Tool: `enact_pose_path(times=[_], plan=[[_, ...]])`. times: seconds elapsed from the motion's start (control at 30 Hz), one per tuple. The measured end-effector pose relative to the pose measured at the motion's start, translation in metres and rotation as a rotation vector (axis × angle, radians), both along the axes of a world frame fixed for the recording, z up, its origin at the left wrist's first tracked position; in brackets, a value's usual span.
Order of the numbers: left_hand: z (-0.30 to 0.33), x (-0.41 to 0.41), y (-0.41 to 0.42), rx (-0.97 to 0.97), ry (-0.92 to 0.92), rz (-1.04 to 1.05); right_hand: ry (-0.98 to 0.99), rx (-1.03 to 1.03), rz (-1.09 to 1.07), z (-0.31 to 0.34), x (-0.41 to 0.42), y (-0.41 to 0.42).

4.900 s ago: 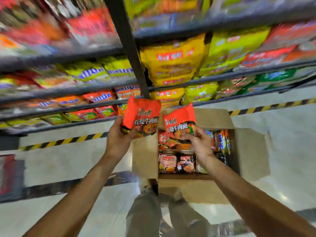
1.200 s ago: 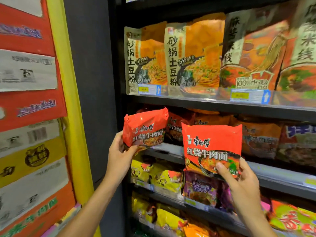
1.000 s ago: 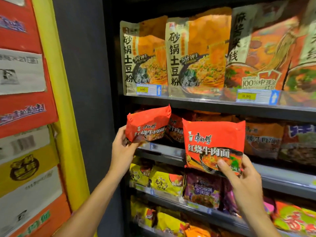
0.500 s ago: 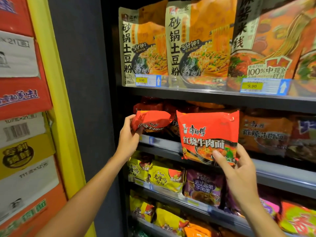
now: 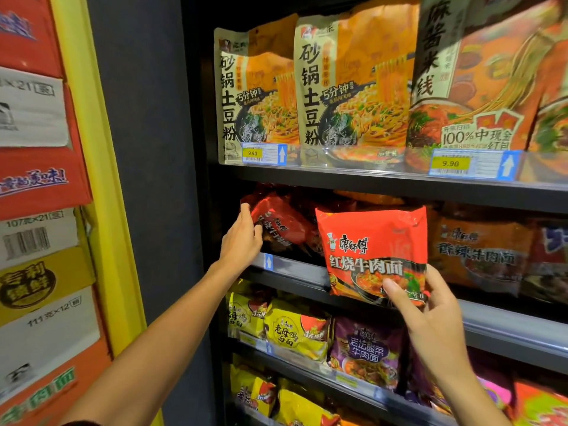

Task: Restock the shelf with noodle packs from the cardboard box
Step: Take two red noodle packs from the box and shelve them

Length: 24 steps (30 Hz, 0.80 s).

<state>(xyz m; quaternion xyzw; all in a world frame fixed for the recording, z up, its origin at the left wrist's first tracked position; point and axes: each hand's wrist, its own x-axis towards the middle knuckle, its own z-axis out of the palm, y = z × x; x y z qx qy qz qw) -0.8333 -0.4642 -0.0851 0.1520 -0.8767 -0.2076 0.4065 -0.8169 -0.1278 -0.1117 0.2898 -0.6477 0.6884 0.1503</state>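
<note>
We held one red pack in our left hand, fingers curled round its left edge. That pack lay tilted inside the second shelf bay, in shadow, above the shelf lip; whether it rested on the packs behind it we could not tell.

Our right hand pinched a second red pack at its lower right corner, thumb on the printed face and fingers behind. This pack stood nearly upright in front of the same bay, outside the shelf edge, just right of the first pack and partly overlapping it.

To the right in that bay sat orange-brown packs. The shelf above carried tall orange pouches behind a clear rail with two yellow price tags, both reading 9.90. The shelf below held yellow packs and a purple pack; further yellow packs showed on the lowest visible shelf.

A dark upright bounded the shelving on the left, with a yellow post beside it and stacked printed cartons at the far left. The cardboard box was out of view.
</note>
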Motion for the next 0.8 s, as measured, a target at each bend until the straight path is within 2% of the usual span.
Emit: enact_pose_path(times=[0.23, 0.4, 0.53, 0.8], plan=[[0.010, -0.020, -0.004, 0.055, -0.263, 0.238, 0.006, 0.023, -0.001, 0.001, -0.006, -0.011], [0.016, -0.022, -0.008, 0.197, -0.431, 0.224, 0.001, 0.033, -0.006, 0.005, -0.009, -0.021], [0.024, -0.020, -0.008, 0.229, -0.563, 0.209, -0.016, 0.039, 0.003, 0.015, -0.018, -0.034], [0.026, -0.017, -0.001, 0.330, -0.589, 0.216, -0.008, 0.141, -0.019, 0.045, -0.048, -0.097]])
